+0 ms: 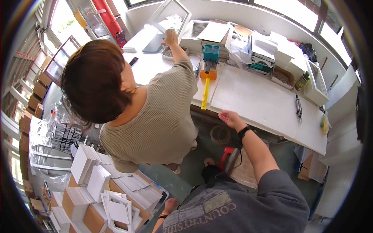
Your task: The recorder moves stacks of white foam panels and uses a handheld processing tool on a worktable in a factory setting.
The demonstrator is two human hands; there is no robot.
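Beneath the windows (297, 11), a white counter (248, 101) is littered; at its edge a yellow-handled tool (208, 76) is laid near the right hand (233, 119), grip loosely parted! The left hand (171, 205) is seen near white frames (118, 212), its grip can't be told.

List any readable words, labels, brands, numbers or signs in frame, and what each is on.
Dark grey shirt: one line of pale capitals below a printed picture; legible, but I'm not copying the wording.
Black and yellow-green can at the back of the right side of the bench: marking too small to read.
Nothing else I can make out as legible text.
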